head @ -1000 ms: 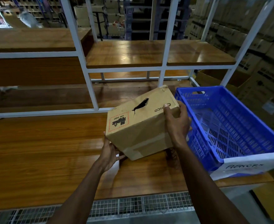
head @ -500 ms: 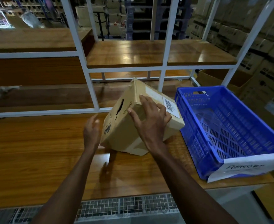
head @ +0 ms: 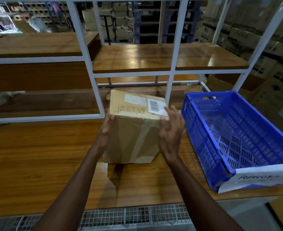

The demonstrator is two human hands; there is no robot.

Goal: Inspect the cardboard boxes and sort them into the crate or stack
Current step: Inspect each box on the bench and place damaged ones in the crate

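Both forearms extended forward over counter (head: pixel 37 164). Left hand (head: pixel 106 129) flat against left face of cardboard box (head: pixel 134 130), fingers straight, thumb at top edge. Right hand (head: pixel 170 129) at box's right top corner, fingers (head: pixel 168 110) loosely spread, resting on barcode label (head: pixel 155 106), not clamped. Box upright between hands above counter, just left of blue crate (head: pixel 237 139). Versus half second ago: box turned from tilted to upright, label face now on top; left hand, then apart, now touching.

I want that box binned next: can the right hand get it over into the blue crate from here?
Probably yes: the right hand is on the box side facing the blue crate, which stands open right beside it.
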